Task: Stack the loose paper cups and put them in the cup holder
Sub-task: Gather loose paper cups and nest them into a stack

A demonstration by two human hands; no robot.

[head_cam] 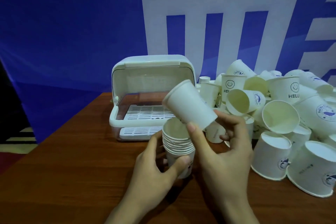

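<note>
- Your left hand [160, 165] is wrapped round the lower wall of the stack of cups [179, 148], thumb in front and fingers behind, holding it upright near the front middle of the tabletop [81, 151] — a nested stack is stiffer than any one cup, so a firm hold low on the wall should be safe there.
- Your right hand [223, 149] pinches a single paper cup [190, 104] by its base end, thumb on the wall and fingers behind; the cup is tilted, mouth up and to the left, just above the stack's open mouth.
- Judge that cup as very light and thin-walled: squeeze mid-wall and it will likely go oval and refuse to nest. The base ring and the rolled rim are its stiff parts, so hold near the base as you do now.
- The smooth paper may slip; a light pinch should be enough, given the weight.
- The loose cups [280, 114] lie heaped along the right side of the tabletop, some upright, some tipped over, some mouth down — take each by rim or base.
- The cup holder [151, 78] stands toward the far edge, behind the stack, its lid raised and its white grid tray showing.
</note>
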